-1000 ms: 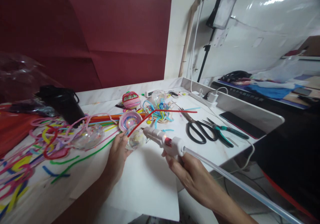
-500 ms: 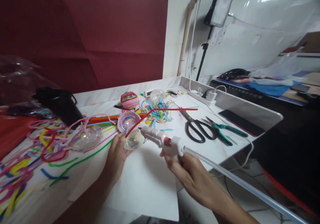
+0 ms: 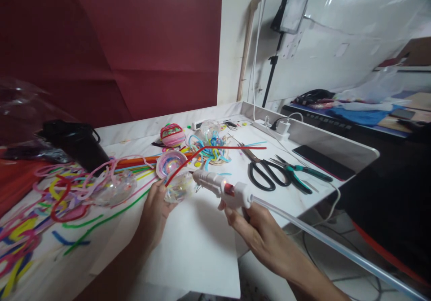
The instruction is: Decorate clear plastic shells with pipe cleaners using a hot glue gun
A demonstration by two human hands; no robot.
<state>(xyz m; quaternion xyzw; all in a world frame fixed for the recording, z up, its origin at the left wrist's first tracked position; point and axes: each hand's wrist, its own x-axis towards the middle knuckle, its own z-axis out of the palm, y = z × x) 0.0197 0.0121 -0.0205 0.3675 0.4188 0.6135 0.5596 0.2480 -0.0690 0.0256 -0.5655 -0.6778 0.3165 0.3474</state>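
My left hand [image 3: 155, 209] is closed on a clear plastic dome [image 3: 178, 189] and the end of a bent red pipe cleaner [image 3: 188, 160], which arches up and stretches right over the table. My right hand [image 3: 251, 224] grips a white hot glue gun [image 3: 215, 186] with a small light glowing on it. A long clear glue stick [image 3: 303, 227] sticks out of its back. The gun's nozzle points left, close beside the dome. Just behind the dome sits a pink-rimmed bowl shape [image 3: 171, 163].
Pipe cleaners [image 3: 67, 193] of many colours and another clear dome [image 3: 116, 189] cover the left side, near a black cup [image 3: 74, 144]. A pink wrapped ball [image 3: 172, 136] stands behind. Scissors [image 3: 264, 173], green-handled pliers [image 3: 301, 175] and a phone [image 3: 323, 162] lie at right.
The glue gun and my right hand have shifted slightly right, so the nozzle is a little farther from the dome. The whole view has moved slightly. Both hands keep their holds.
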